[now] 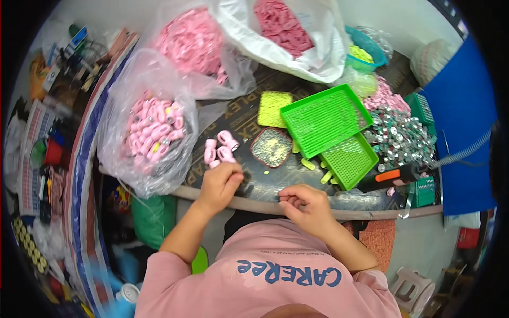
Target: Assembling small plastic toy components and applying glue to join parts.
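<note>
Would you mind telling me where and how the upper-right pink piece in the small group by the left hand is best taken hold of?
Probably pinch this pink piece across its long sides, coming from above and the right. It is elongated and lies aslant, with bare tabletop to its right, while the other pink pieces sit close on its left and near sides.

Large dark-blue lettering [289,273] is printed across the pink shirt [233,302], seen upside down. A line of much smaller dark print [291,253] is set nearer the hem. On the dark tabletop [212,127], bold tan capitals [241,107] are repeated in slanting rows, partly covered by bags [124,85] and trays [327,119]. On the white dial [128,292] at lower left, any markings are too small to be read.
</note>
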{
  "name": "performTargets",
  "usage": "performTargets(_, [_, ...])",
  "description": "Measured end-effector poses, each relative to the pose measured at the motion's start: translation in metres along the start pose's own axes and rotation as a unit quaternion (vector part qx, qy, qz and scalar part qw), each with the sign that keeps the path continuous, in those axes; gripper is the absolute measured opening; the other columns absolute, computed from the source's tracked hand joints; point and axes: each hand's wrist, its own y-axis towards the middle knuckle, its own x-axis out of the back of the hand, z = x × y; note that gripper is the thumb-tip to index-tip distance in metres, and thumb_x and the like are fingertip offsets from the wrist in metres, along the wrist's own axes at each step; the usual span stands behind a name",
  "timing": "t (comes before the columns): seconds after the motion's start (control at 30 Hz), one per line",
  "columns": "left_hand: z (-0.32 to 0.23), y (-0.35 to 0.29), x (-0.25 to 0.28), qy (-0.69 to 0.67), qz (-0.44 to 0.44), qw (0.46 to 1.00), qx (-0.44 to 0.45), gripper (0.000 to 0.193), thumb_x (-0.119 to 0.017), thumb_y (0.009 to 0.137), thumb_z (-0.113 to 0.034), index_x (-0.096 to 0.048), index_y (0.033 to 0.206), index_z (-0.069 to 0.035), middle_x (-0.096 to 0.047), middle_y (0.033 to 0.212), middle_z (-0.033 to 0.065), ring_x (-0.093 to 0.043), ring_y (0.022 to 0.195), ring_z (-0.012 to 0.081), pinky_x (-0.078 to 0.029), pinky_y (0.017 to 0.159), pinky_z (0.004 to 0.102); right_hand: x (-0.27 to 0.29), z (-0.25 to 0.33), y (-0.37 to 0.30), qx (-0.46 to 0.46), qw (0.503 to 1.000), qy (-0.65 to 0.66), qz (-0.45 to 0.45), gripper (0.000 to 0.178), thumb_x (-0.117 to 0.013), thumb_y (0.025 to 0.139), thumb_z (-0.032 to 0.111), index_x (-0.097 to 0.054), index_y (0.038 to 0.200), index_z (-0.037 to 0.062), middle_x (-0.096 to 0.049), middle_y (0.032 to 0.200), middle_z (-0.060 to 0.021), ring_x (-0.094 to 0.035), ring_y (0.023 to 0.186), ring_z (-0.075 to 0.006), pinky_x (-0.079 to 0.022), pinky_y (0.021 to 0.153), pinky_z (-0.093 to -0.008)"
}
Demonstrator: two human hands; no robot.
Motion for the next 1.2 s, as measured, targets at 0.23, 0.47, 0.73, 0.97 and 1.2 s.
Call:
performTargets(0.23, [-0.025, 0.051, -0.03, -0.161, 0.049, 0.985, 0.032, 0.012, -0.061, 0.101, -0.011, -0.063, 0.108, 0.0, -0.063, 0.089, 0.005, -0.061, 0.078, 0.0113, -0.049, 0.07, 0.0257, 0.036, -0.001, 0.007, 0.014, 1.0, -0.015, 0.014, 0.02, -0.077, 0.084, 0.001, -0.073, 0.104, -0.0012, -0.071, 0.089, -0.0076, -0.066, 0.072, -0.0097, -0.054, 0.062, -0.0239])
performTargets(0.47, [-0.047, 0.199, -0.048, -0.179, 0.119, 0.976, 0.028, 0.027, -0.062, 0.102, -0.017, -0.057, 0.124, -0.001, -0.065, 0.106, 0.0048, -0.066, 0.087, 0.0124, -0.053, 0.073, 0.0265, 0.056, 0.005, 0.004, 0.014, 0.998, 0.067, -0.007, 0.021, -0.076, 0.086, 0.003, -0.073, 0.107, -0.0002, -0.071, 0.088, -0.0067, -0.066, 0.072, -0.0076, -0.053, 0.063, -0.0225])
performTargets(0.73, [-0.016, 0.371, -0.089, 0.017, 0.084, 0.995, -0.06, 0.033, -0.068, 0.092, -0.025, -0.068, 0.116, -0.002, -0.073, 0.108, 0.0167, -0.07, 0.096, 0.0296, -0.054, 0.088, 0.0386, 0.062, -0.011, -0.015, -0.077, 0.986, 0.133, 0.061, 0.019, -0.075, 0.089, 0.001, -0.073, 0.108, -0.0016, -0.072, 0.094, -0.0066, -0.067, 0.082, -0.0078, -0.055, 0.071, -0.0226])
performTargets(0.97, [0.017, 0.453, -0.078, 0.457, 0.136, 0.879, 0.031, 0.035, -0.066, 0.086, -0.021, -0.074, 0.116, -0.005, -0.073, 0.117, 0.0191, -0.07, 0.11, 0.0353, -0.057, 0.089, 0.0454, 0.057, -0.026, -0.008, -0.107, 0.979, 0.148, 0.086, 0.023, -0.073, 0.09, -0.001, -0.071, 0.113, -0.0026, -0.071, 0.1, -0.0087, -0.068, 0.086, -0.0096, -0.056, 0.074, -0.0238])
performTargets(1.2, [-0.054, 0.335, -0.077, 0.48, -0.017, 0.855, -0.196, 0.013, -0.065, 0.079, -0.017, -0.074, 0.083, -0.008, -0.071, 0.089, 0.0122, -0.068, 0.09, 0.0328, -0.053, 0.075, 0.0477, 0.054, -0.019, 0.019, -0.124, 0.972, 0.19, 0.056, 0.026, -0.07, 0.087, -0.009, -0.07, 0.112, -0.0028, -0.072, 0.103, -0.0103, -0.069, 0.088, -0.0111, -0.056, 0.076, -0.0234])
